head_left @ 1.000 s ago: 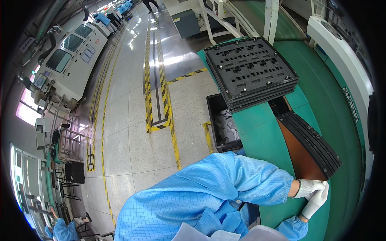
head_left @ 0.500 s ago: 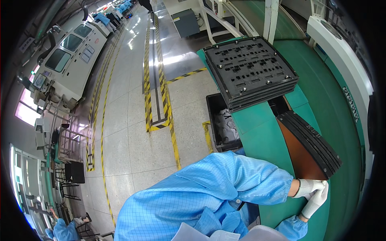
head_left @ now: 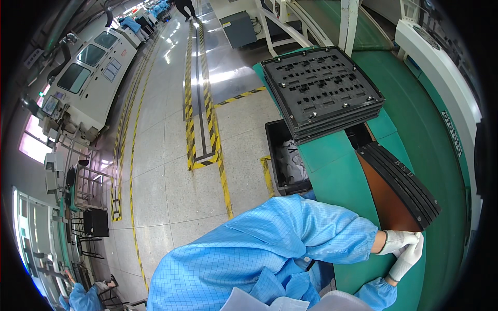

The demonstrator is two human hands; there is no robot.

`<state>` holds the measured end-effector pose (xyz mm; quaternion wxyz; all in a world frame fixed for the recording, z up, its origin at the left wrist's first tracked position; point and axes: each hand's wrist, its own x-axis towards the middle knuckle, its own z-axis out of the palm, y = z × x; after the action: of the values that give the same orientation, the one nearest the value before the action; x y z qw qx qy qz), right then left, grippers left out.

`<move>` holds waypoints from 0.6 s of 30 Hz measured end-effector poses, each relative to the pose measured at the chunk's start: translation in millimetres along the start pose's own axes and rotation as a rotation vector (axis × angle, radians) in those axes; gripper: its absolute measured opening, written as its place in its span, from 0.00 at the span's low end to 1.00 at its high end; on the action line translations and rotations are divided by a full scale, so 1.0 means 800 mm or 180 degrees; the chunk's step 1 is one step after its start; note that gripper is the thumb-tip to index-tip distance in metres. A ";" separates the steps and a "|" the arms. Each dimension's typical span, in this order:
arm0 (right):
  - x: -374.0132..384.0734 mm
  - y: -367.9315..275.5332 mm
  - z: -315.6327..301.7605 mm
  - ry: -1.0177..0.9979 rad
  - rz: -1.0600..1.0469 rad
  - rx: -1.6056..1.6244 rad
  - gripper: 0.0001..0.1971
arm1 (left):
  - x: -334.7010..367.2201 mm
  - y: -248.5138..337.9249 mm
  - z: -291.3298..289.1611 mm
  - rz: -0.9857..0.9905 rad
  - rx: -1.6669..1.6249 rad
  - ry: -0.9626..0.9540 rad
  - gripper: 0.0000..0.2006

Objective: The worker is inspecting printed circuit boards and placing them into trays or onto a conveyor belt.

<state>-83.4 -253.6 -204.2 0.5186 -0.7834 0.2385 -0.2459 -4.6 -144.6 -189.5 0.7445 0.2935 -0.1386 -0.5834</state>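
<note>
Stack of black perforated trays (head_left: 322, 89) rests on green desk (head_left: 332, 179); black bin (head_left: 287, 160) stands on floor beside it; yellow-black hazard tape (head_left: 213, 129) marks floor; white machines (head_left: 91, 72) line left aisle.

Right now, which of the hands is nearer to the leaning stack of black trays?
Left. The left hand is right at the lower corner of the leaning stack of black trays; the right hand lies just beneath it, slightly farther.

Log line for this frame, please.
left hand and right hand: gloved, together at near end of black tray stack | green table
</note>
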 end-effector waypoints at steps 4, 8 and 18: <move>-0.002 -0.004 0.003 0.0040 0.0082 0.0094 0.14 | 0.000 -0.001 0.001 0.0005 0.0004 0.0072 0.19; -0.001 -0.005 0.005 0.0045 0.0036 0.0117 0.14 | 0.010 -0.007 -0.004 -0.0058 0.0039 0.0068 0.19; -0.001 0.005 -0.004 0.0016 0.0048 0.0074 0.15 | 0.010 -0.008 -0.003 -0.0021 0.0020 -0.0023 0.19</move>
<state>-86.1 -256.8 -207.3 0.5289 -0.7749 0.2428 -0.2466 -5.8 -152.6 -196.1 0.7412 0.2941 -0.1422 -0.5865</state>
